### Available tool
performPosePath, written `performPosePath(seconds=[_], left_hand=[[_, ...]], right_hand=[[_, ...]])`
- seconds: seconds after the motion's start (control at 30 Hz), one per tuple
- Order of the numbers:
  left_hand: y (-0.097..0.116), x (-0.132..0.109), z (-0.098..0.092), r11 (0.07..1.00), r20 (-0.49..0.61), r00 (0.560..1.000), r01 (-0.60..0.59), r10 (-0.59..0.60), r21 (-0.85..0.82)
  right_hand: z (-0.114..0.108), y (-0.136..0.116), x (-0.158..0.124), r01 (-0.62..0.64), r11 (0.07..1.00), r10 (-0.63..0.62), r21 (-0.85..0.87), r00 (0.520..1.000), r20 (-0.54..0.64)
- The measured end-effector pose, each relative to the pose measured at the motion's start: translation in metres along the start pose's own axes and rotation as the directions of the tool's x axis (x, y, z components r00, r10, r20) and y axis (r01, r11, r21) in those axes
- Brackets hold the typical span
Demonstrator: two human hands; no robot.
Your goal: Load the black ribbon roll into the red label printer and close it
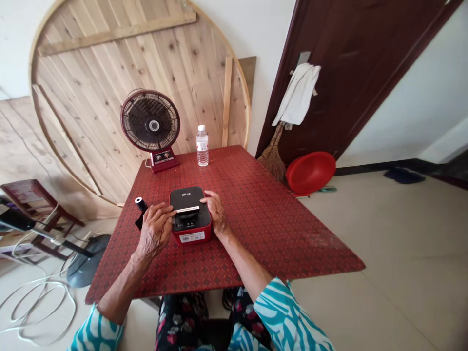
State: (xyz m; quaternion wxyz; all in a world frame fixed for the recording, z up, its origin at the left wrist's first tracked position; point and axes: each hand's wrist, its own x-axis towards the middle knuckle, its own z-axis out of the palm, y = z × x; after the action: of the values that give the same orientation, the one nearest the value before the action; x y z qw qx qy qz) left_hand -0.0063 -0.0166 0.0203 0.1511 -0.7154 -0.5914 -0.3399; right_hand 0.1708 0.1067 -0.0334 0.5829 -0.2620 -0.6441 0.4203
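A small boxy device [185, 197], black on top with red sides, sits on the table; it looks like a receipt printer. A dark raised flap with a white strip [187, 209] along its edge stands across its middle. My left hand [156, 226] lies at the device's left side, fingers stretched out and fingertips at the flap's left end. On the right side my right hand [216, 212] grips the device, thumb on the top edge and fingers along the side. A white-ended dark roll [139, 203] stands on the table beyond my left hand, next to a black item.
The red patterned table [256, 209] carries a red fan [152, 124] and a water bottle [202, 146] at the far end. Behind leans a round wooden tabletop [197, 68]. A red basin [310, 171] and broom [274, 155] are right; cables [44, 287] lie on the left floor.
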Motion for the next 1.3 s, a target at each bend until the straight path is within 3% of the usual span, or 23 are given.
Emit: performPosePath(seconds=[0.13,0.2,0.23,0.33,0.47,0.6,0.73,0.83,1.1,1.3], left_hand=[[-0.002,-0.006,-0.002,0.986,0.062,0.997,0.052,-0.043,-0.156],[0.000,-0.014,-0.002,0.924,0.049,0.979,0.205,-0.200,-0.323],[0.002,-0.019,-0.001,0.854,0.040,0.946,0.307,-0.321,-0.421],[0.007,-0.027,0.003,0.533,0.124,0.776,0.531,-0.619,-0.659],[0.010,-0.018,0.006,0.199,0.378,0.653,0.633,-0.656,-0.748],[0.008,-0.001,0.005,0.002,0.537,0.574,0.684,-0.617,-0.729],[0.008,0.004,0.005,-0.112,0.617,0.512,0.709,-0.597,-0.696],[0.007,0.004,0.005,-0.164,0.650,0.498,0.708,-0.574,-0.687],[0.004,0.004,0.003,-0.107,0.646,0.514,0.731,-0.564,-0.674],[0.000,0.003,0.007,-0.146,0.664,0.499,0.729,-0.557,-0.669]], right_hand=[[0.002,0.002,-0.001,-0.065,0.996,0.066,0.058,0.998,-0.024],[0.003,0.006,0.000,-0.142,0.981,0.149,0.132,0.988,-0.041],[0.004,0.008,0.001,-0.196,0.964,0.207,0.179,0.978,-0.041],[0.005,0.013,0.003,-0.325,0.912,0.340,0.250,0.940,-0.020],[0.004,0.015,0.004,-0.319,0.930,0.327,0.184,0.945,-0.017],[0.003,0.013,0.004,-0.328,0.925,0.337,0.193,0.941,-0.015],[0.004,0.014,0.004,-0.326,0.929,0.335,0.177,0.942,-0.023],[0.003,0.013,0.005,-0.325,0.931,0.335,0.164,0.941,-0.037],[0.002,0.009,0.005,-0.321,0.935,0.327,0.149,0.945,-0.019],[0.003,0.014,0.004,-0.335,0.934,0.342,0.121,0.939,-0.042]])
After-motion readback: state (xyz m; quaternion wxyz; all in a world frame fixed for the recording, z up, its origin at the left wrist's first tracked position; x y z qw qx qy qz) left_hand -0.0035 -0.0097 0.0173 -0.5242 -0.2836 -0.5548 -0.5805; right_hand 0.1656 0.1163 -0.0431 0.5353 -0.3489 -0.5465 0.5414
